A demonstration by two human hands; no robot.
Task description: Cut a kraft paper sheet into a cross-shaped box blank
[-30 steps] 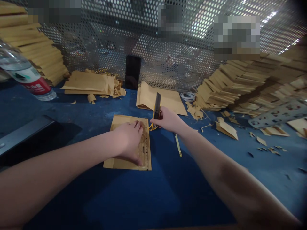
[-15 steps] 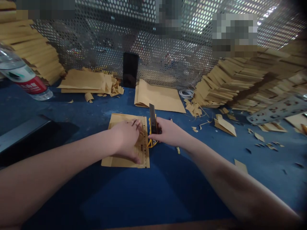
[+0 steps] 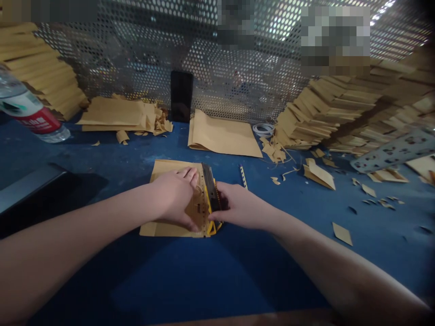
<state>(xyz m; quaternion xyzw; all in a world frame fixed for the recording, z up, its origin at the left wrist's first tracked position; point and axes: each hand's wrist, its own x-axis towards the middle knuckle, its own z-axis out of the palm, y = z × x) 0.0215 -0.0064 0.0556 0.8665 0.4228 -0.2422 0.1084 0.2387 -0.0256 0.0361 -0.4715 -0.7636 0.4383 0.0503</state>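
Observation:
A brown kraft paper piece (image 3: 157, 227) lies flat on the blue table. Along its right side a clear ruler (image 3: 200, 216) with dark marks runs from top to bottom. My left hand (image 3: 176, 192) presses down on ruler and paper, thumb spread from the fingers, gripping nothing. My right hand (image 3: 236, 203) is closed round a black and yellow tool (image 3: 211, 188) that looks like a utility knife, tilted along the ruler's right edge. Its tip and any blade cannot be made out. A patterned pen-like stick (image 3: 242, 175) lies just beyond my right hand.
Folded kraft paper (image 3: 226, 136) lies ahead, near a dark phone (image 3: 181, 96) against the perforated metal screen (image 3: 217, 83). A water bottle (image 3: 32, 115) stands left, a dark flat object (image 3: 37, 185) nearer me. Paper stacks (image 3: 316, 113) and scraps (image 3: 341, 233) spread right.
My right hand has moved toward me along the ruler, and the black and yellow tool now tilts more. The patterned stick has come into fuller view. My left hand stays on the paper.

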